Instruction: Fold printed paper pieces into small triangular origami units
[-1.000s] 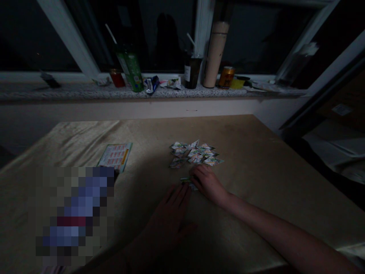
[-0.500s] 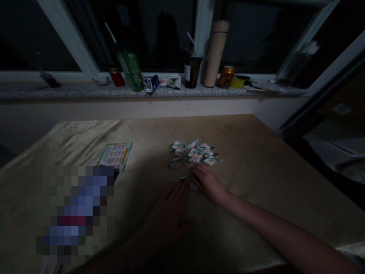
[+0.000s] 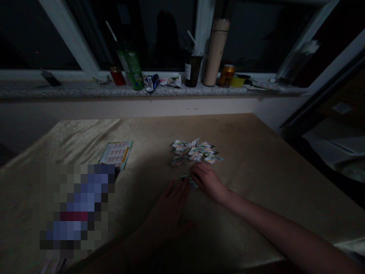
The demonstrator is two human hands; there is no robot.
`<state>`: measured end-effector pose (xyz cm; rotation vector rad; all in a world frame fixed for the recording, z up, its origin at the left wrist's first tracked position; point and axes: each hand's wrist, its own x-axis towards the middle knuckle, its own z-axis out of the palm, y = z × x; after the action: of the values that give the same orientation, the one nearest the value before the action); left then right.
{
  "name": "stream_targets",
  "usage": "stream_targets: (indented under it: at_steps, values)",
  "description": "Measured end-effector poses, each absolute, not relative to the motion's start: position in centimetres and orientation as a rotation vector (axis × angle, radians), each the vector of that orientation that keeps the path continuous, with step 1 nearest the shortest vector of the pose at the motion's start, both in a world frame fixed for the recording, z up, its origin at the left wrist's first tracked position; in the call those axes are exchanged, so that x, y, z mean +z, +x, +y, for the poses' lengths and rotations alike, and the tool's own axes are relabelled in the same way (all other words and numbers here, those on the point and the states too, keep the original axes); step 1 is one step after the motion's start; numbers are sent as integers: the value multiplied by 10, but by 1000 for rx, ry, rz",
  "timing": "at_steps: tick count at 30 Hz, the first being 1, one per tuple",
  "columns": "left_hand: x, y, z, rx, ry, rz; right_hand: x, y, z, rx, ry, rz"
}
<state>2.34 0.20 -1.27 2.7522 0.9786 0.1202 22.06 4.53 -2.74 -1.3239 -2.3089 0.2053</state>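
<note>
A small piece of printed paper [image 3: 194, 183] lies on the cloth-covered table between my hands, mostly hidden by them. My left hand [image 3: 168, 207] rests flat, its fingers stretched out and the tips on the paper's left side. From the right, my right hand [image 3: 208, 180] bends its fingers down onto the paper and grips its edge; the fingertips are partly hidden. Just beyond, several folded paper pieces [image 3: 196, 152] with pointed ends sit in a cluster, made of similar printed paper.
To the left lies a printed card or booklet [image 3: 116, 154], with a blurred-out bluish object [image 3: 85, 198] nearer me. On the windowsill [image 3: 94, 90] stand a green carton [image 3: 132, 70], a dark cup with a straw [image 3: 193, 70], a tall flask [image 3: 217, 53] and an orange can [image 3: 227, 76].
Both hands stay almost in place around the small paper. The view has shifted very slightly; the folded pieces have not moved on the table.
</note>
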Motion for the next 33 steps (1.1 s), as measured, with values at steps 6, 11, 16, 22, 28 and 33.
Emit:
stream_targets:
  at_steps: [6,11,16,22,28,33]
  values:
    - [-11,24,2,115,2763,974,-29,219,46,128,-1306,-2328]
    - [-7,26,1,79,2771,1012,-22,222,39,1,-1305,-2403]
    - [-6,25,1,116,2795,993,-12,228,3,-53,-1176,-2460]
    - [-9,25,1,134,2811,984,-18,234,-24,143,-1246,-2525]
    - [-12,25,-11,109,2797,1022,-19,234,-22,205,-1253,-2509]
    - [-6,25,-15,98,2755,980,-20,233,-24,209,-1275,-2482]
